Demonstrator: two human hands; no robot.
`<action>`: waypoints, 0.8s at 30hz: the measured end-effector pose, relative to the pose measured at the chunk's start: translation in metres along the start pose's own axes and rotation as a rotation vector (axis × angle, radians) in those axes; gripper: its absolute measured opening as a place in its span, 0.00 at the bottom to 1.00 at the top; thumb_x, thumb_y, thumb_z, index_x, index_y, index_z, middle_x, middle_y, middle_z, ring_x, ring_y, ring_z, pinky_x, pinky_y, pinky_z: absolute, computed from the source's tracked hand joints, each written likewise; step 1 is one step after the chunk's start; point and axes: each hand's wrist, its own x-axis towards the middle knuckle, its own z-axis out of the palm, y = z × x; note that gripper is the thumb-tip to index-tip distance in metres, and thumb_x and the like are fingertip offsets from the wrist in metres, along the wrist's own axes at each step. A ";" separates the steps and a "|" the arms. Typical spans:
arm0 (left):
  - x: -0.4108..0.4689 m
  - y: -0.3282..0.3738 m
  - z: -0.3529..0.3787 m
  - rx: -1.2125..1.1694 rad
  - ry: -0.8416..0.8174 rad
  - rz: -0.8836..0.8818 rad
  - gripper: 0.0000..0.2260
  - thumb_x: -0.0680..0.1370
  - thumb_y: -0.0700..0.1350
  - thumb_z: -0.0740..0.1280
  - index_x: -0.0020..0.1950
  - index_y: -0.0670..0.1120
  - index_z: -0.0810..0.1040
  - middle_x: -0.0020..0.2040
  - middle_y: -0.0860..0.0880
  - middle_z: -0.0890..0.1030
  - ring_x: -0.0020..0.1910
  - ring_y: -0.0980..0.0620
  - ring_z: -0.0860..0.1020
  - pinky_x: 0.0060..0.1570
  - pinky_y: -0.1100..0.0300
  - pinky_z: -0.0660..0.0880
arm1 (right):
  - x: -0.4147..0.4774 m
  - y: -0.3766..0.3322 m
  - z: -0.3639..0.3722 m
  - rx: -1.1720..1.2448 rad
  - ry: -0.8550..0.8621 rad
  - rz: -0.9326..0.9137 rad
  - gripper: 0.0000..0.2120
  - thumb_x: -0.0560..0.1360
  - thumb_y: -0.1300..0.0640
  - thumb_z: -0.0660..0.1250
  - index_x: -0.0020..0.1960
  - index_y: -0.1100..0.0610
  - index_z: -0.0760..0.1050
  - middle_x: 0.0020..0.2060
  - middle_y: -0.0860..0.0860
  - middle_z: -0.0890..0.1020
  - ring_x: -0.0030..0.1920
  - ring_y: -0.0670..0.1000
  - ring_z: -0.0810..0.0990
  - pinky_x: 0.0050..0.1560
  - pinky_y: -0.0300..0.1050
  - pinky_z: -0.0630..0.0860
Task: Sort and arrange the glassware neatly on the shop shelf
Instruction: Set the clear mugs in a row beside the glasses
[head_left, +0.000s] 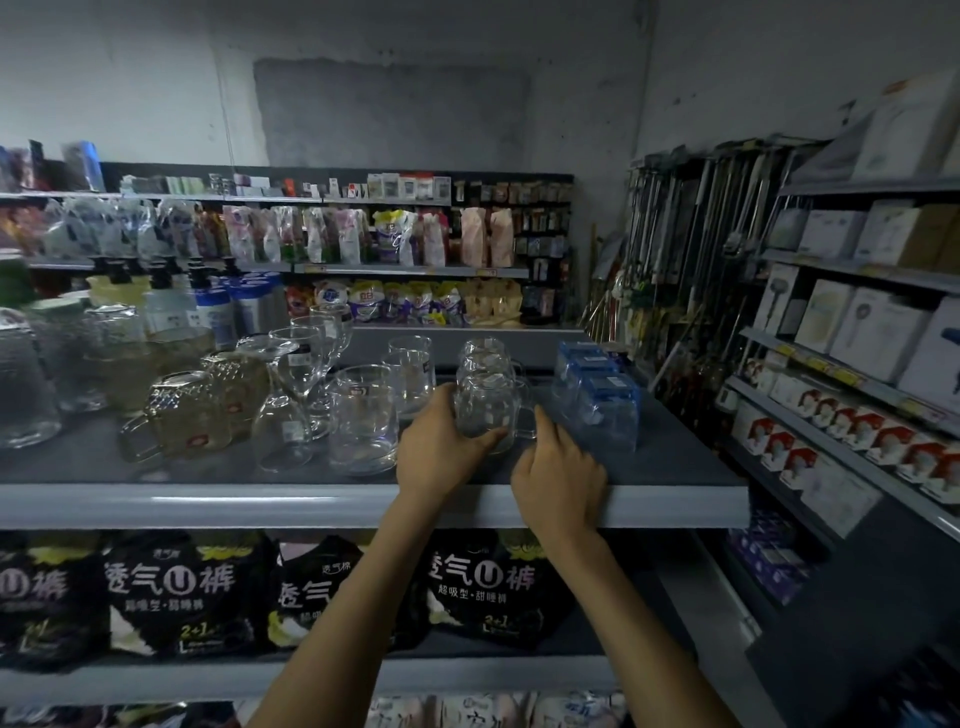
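Matte grey shelf (675, 470) bears rounded clear mug (483, 410), left hand (436, 449) gripping.

The left grip (436, 447) covers the near-left side of the front mug (485, 410); whether the right grip (558, 467) holds its handle (531, 422) is unclear. The glass jug (21, 384) is cut by the left edge, and the glasses' stickers (292, 429) are too small to read.
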 end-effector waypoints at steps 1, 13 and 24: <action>0.000 -0.001 0.000 0.000 -0.001 0.002 0.34 0.69 0.65 0.76 0.68 0.54 0.69 0.57 0.52 0.84 0.51 0.48 0.85 0.46 0.49 0.82 | 0.000 0.000 0.001 0.001 -0.001 -0.003 0.26 0.78 0.57 0.63 0.76 0.55 0.70 0.57 0.57 0.85 0.45 0.61 0.85 0.39 0.49 0.77; 0.000 -0.001 -0.002 -0.079 -0.008 -0.019 0.36 0.69 0.65 0.76 0.72 0.56 0.68 0.59 0.54 0.84 0.52 0.51 0.84 0.49 0.47 0.83 | 0.005 0.004 0.000 0.001 -0.049 0.046 0.26 0.80 0.55 0.59 0.78 0.53 0.65 0.64 0.54 0.82 0.56 0.59 0.83 0.52 0.51 0.77; 0.001 -0.003 0.000 -0.086 -0.019 -0.016 0.35 0.68 0.65 0.76 0.71 0.57 0.68 0.59 0.55 0.84 0.50 0.54 0.84 0.49 0.48 0.83 | 0.004 0.004 -0.001 0.032 -0.036 0.031 0.27 0.81 0.56 0.60 0.80 0.51 0.64 0.63 0.54 0.82 0.55 0.58 0.84 0.49 0.49 0.78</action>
